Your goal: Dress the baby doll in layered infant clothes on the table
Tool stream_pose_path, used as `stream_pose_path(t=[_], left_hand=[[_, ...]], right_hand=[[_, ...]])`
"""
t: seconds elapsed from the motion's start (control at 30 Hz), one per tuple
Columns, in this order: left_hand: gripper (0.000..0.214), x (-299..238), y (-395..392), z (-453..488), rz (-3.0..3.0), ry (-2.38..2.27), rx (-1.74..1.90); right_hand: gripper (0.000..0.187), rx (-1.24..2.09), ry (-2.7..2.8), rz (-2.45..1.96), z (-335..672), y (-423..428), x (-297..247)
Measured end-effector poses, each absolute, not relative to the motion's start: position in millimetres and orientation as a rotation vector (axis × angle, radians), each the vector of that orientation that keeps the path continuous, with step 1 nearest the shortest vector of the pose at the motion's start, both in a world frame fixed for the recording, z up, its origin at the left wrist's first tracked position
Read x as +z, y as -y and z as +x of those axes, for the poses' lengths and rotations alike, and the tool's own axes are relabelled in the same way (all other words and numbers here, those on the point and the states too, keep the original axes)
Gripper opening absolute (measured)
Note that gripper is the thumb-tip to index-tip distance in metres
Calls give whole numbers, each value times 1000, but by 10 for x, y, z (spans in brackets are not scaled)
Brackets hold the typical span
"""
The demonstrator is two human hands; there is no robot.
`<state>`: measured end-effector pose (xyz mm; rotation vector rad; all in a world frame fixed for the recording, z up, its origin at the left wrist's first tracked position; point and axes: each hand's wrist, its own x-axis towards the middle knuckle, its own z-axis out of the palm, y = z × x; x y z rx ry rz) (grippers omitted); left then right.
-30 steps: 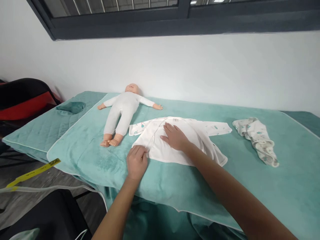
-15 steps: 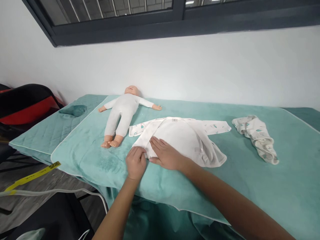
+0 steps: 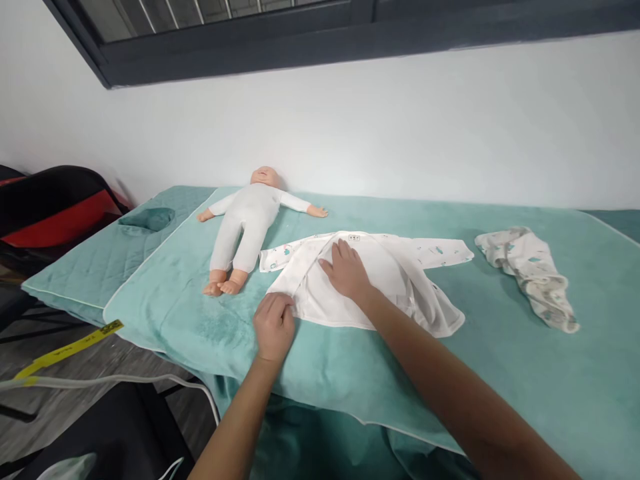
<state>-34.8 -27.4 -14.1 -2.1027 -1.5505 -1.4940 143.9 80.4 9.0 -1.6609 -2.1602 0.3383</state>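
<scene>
A white baby shirt [image 3: 385, 267] with printed sleeves lies spread open on the green bed cover, its inside facing up. My left hand [image 3: 274, 325] is closed at the shirt's lower left corner, thumb and fingers gripping the hem. Flat on the inner back of the shirt, below the neck label, rests my right hand [image 3: 347, 270], fingers stretched out. Behind and to the left, a baby doll [image 3: 247, 220] in a white body lies on its back, arms spread, feet toward me.
A crumpled printed baby garment [image 3: 533, 277] lies at the right on the green cover [image 3: 500, 380]. A massage bed's face hole [image 3: 147, 220] is at the left, near a black and red chair [image 3: 60, 213]. A yellow tag [image 3: 70, 350] and white cable hang at the lower left.
My right hand has slid up and to the right across the shirt, from near the lower left edge toward the neck. My left hand stays at the corner.
</scene>
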Motion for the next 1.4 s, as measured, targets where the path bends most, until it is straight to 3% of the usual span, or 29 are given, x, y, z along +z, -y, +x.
stream_pose_path(t=[0.2, 0.57, 0.97, 1.17, 1.4], left_hand=[[25, -113, 280, -332, -2082, 1540, -1488], [25, -123, 321, -336, -1967, 1643, -1461], [22, -49, 345, -400, -1877, 1817, -1654], [33, 393, 48, -829, -1896, 1867, -1447], [61, 622, -705, -1662, -1937, 2637, -1084]], right_hand=[[85, 259, 2393, -1579, 1082, -575, 88], [66, 304, 2451, -1369, 948, 33, 136], [65, 631, 2305, -1164, 1140, 941, 51], [53, 733, 1934, -1225, 1271, 241, 324], [71, 791, 1941, -1400, 555, -1382, 826]])
